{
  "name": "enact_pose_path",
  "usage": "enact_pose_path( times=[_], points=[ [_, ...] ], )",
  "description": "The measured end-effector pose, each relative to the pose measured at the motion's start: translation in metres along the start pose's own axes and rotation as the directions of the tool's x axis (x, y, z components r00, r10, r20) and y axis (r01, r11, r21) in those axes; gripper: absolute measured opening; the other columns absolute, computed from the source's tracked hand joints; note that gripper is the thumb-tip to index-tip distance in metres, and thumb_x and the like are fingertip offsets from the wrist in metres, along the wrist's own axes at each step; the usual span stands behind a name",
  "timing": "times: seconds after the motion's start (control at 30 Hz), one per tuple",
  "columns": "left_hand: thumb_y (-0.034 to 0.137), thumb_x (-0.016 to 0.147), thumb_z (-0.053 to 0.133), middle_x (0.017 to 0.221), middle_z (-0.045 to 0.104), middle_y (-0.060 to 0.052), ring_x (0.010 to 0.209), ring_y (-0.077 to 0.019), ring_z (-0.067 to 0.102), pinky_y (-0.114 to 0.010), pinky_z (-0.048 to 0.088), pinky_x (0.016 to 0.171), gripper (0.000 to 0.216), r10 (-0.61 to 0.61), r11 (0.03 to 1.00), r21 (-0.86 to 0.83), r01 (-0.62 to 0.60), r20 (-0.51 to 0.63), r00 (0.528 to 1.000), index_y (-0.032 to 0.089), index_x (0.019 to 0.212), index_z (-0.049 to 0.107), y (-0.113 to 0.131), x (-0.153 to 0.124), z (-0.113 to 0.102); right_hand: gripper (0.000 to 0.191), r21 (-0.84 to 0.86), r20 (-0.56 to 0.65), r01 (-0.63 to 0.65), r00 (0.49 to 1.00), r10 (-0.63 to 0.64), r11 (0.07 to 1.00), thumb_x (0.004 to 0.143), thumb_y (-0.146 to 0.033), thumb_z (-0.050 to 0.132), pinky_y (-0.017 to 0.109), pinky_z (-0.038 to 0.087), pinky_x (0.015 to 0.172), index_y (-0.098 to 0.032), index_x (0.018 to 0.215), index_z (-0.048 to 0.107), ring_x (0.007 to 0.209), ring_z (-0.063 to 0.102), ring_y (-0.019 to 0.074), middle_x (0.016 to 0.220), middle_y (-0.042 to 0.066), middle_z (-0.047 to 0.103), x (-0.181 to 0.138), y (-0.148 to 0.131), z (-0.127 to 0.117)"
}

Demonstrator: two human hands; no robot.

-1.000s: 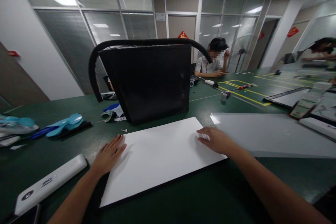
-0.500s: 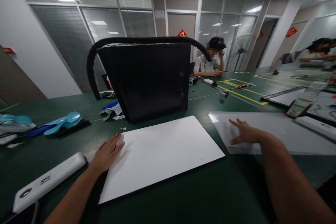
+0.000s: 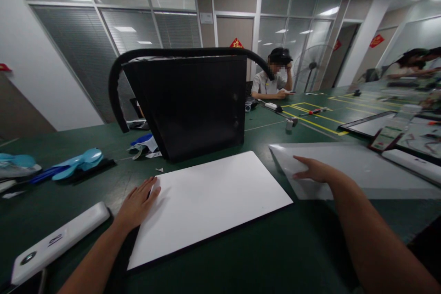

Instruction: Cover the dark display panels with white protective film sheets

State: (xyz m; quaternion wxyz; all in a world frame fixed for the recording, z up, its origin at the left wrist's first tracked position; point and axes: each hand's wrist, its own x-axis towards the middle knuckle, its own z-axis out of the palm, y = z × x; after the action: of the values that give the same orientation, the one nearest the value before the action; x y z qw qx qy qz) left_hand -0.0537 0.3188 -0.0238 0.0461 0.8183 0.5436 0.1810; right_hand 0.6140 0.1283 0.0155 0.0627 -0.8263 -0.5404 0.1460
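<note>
On the green table (image 3: 69,195) before me, beyond my work and towards the far edge, stands a black box (image 3: 196,105) with a thick black hose (image 3: 186,51) arching over its top; I can't see inside it. To the right, just past the sheet, is what looks like a clear container (image 3: 386,138) with a green-and-white label, too blurred for me to tell what it holds.

The white panel (image 3: 210,206) lies flat in front of the box, towards the table's near edge, set askew so that one corner points down towards my left forearm. Its face is smooth and plain, with a dark edge along the side nearest me and a faint mark near its right corner.

My left hand (image 3: 136,204) rests flat on the panel's left edge, fingers stretched out, thumb apart. My right hand (image 3: 315,171) is over the left end of the translucent sheet (image 3: 365,167), forefinger and thumb parted; I can't tell whether they touch it. The sheet lies right of the panel, its far-left corner catching the light.
</note>
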Motion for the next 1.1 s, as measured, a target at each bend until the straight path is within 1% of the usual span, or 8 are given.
enact_pose_path(
  times=[0.2,0.33,0.43,0.63,0.73,0.9,1.0,1.1],
  points=[
    [0.047,0.101,0.065,0.160,0.054,-0.013,0.146,-0.0342,0.052,-0.066,0.039,0.122,0.053,-0.013,0.999,-0.044,0.012,-0.025,1.000,0.023,0.147,0.058,0.005,-0.002,-0.003,0.061,0.076,-0.171,0.005,0.985,0.008,0.997,0.102,-0.050,0.068,0.062,0.046,0.114,-0.023,0.154,0.049,0.132,0.057,0.0337,0.150,0.015,0.054,-0.017,-0.051,-0.014],
    [0.047,0.102,0.064,0.161,0.053,-0.013,0.146,-0.0336,0.053,-0.065,0.040,0.121,0.053,-0.016,0.995,-0.095,0.011,-0.054,0.998,0.023,0.148,0.057,0.006,-0.003,-0.010,0.090,0.219,-0.115,0.247,0.967,-0.226,0.944,0.101,-0.062,0.062,0.057,0.043,0.120,-0.026,0.171,0.017,0.144,0.050,0.0349,0.164,0.018,0.043,-0.045,-0.118,-0.006],
    [0.049,0.103,0.061,0.161,0.054,-0.013,0.145,-0.0328,0.054,-0.063,0.042,0.121,0.053,0.002,0.992,-0.124,-0.008,-0.047,0.999,0.023,0.149,0.056,0.008,-0.005,-0.015,0.087,0.353,0.041,0.429,0.880,-0.472,0.831,0.104,-0.074,0.044,0.051,0.042,0.123,-0.030,0.172,0.013,0.155,0.038,0.0315,0.175,0.010,0.026,-0.074,-0.169,0.014],
    [0.065,0.103,0.050,0.167,0.049,-0.014,0.153,-0.0348,0.046,-0.068,0.028,0.127,0.062,0.043,0.996,-0.083,-0.039,0.051,0.998,0.024,0.149,0.060,0.015,-0.010,-0.021,0.080,0.470,0.146,0.562,0.711,-0.688,0.680,0.103,-0.083,0.036,0.049,0.041,0.123,-0.038,0.168,0.028,0.157,0.033,0.0275,0.172,0.003,0.031,-0.109,-0.225,0.042],
    [0.077,0.097,0.046,0.170,0.045,-0.014,0.155,-0.0379,0.044,-0.067,0.027,0.128,0.075,0.049,0.998,-0.052,-0.045,0.080,0.996,0.027,0.151,0.060,0.018,-0.010,-0.023,0.071,0.407,0.035,0.607,0.736,-0.676,0.683,0.108,-0.074,0.034,0.047,0.040,0.124,-0.037,0.168,0.028,0.157,0.034,0.0235,0.173,0.003,0.031,-0.098,-0.222,0.038],
    [0.080,0.097,0.037,0.171,0.044,-0.013,0.156,-0.0360,0.043,-0.063,0.026,0.129,0.079,0.040,0.999,-0.019,-0.039,0.092,0.995,0.028,0.152,0.059,0.018,-0.009,-0.022,0.049,0.114,-0.203,0.483,0.867,-0.455,0.868,0.109,-0.048,0.051,0.065,0.000,0.132,-0.024,0.152,0.055,0.163,0.016,0.0318,0.168,0.011,0.040,-0.046,-0.162,0.018],
    [0.079,0.099,0.033,0.171,0.044,-0.013,0.156,-0.0350,0.043,-0.063,0.026,0.130,0.078,0.035,0.999,-0.005,-0.034,0.091,0.995,0.028,0.151,0.060,0.018,-0.009,-0.021,0.050,-0.003,-0.251,0.294,0.925,-0.286,0.956,0.105,-0.045,0.064,0.071,0.018,0.128,-0.021,0.148,0.057,0.156,0.031,0.0375,0.164,0.015,0.043,-0.023,-0.116,0.010],
    [0.076,0.101,0.032,0.169,0.047,-0.012,0.156,-0.0344,0.044,-0.064,0.027,0.129,0.074,0.036,0.999,-0.002,-0.036,0.088,0.995,0.029,0.151,0.060,0.018,-0.008,-0.021,0.043,-0.084,-0.198,0.196,0.958,-0.209,0.977,0.105,-0.044,0.065,0.060,0.047,0.115,-0.021,0.141,0.061,0.132,0.058,0.0305,0.147,0.013,0.058,-0.021,-0.094,0.006]
  ],
)
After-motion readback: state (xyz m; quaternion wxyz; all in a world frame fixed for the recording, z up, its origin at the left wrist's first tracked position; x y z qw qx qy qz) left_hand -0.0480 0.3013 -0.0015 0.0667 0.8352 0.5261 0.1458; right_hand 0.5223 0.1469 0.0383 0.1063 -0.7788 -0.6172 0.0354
